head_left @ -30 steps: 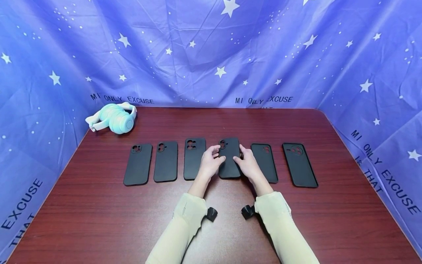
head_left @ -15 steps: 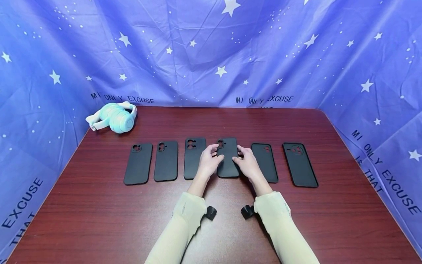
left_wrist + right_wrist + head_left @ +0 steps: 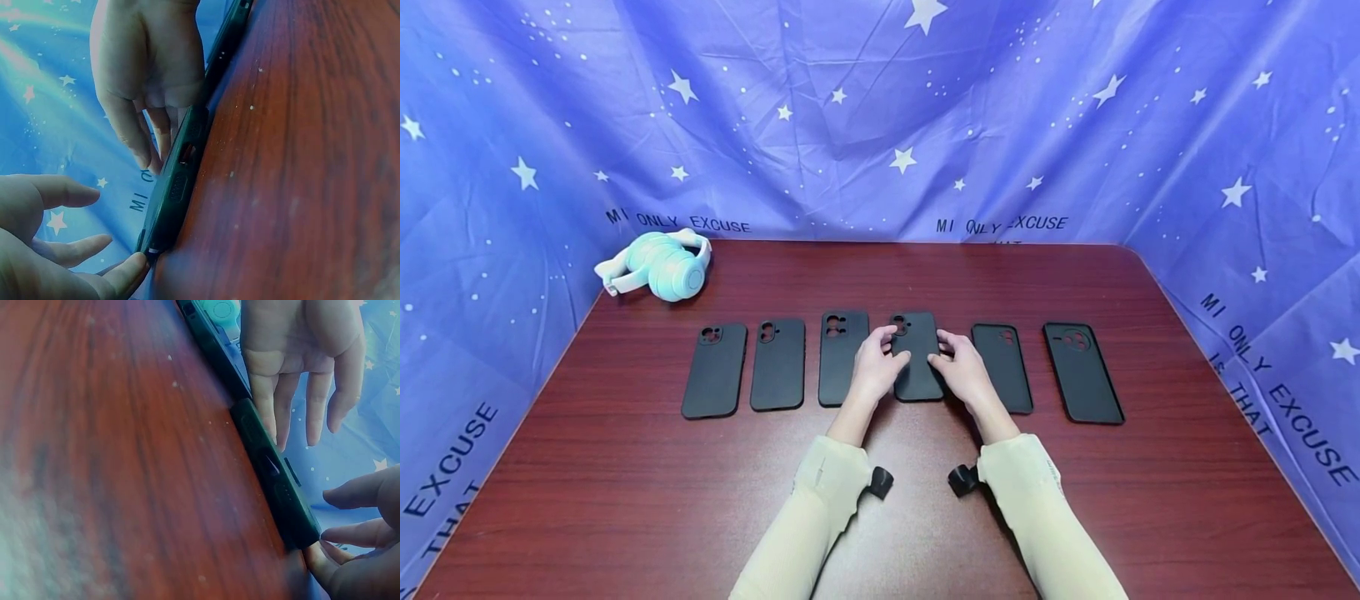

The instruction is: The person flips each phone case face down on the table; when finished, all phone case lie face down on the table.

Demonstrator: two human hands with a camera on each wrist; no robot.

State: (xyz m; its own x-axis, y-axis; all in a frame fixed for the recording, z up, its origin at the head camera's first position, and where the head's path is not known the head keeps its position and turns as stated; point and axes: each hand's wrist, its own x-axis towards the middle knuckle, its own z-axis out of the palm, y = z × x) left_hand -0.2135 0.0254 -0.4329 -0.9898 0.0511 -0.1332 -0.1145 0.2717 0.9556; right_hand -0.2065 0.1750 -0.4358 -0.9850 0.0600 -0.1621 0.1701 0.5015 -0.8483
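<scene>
Several black phone cases lie in a row on a dark red table (image 3: 625, 500). Both hands are on the fourth case from the left (image 3: 919, 375), which lies flat. My left hand (image 3: 886, 350) touches its left edge with the thumb laid on its back. My right hand (image 3: 947, 352) touches its right edge in the same way. In the left wrist view the case (image 3: 178, 187) is seen edge-on, with a left fingertip (image 3: 134, 269) at its near corner. In the right wrist view the case (image 3: 275, 481) lies between straight fingers of both hands.
Neighbouring cases lie close on the left (image 3: 841, 358) and right (image 3: 1006, 371), with more cases farther out on both sides (image 3: 714, 371) (image 3: 1082, 373). Mint and white headphones (image 3: 658, 267) sit at the back left corner. A blue star-print cloth (image 3: 880, 125) walls in the table.
The fourth case has slid a little to the left and away from me, and both hands have moved with it.
</scene>
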